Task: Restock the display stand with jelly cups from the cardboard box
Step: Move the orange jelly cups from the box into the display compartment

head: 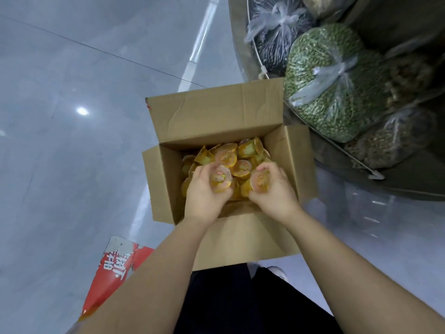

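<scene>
An open cardboard box (216,116) stands on the floor in front of me, its flaps folded out. Inside lies a heap of yellow jelly cups (240,153) with clear printed lids. My left hand (204,198) is down in the box, its fingers curled round a jelly cup (220,180) whose lid faces up. My right hand (274,191) is beside it and grips another jelly cup (258,182). The display stand (375,174) rises at the right, right next to the box.
Tied plastic bags of green peas (322,75), dark seeds (277,32) and other dry goods (390,141) fill the stand's tiers, edged by a metal rail. A red torn package (115,268) lies on the glossy grey floor at my left. My dark trousers and a shoe show below.
</scene>
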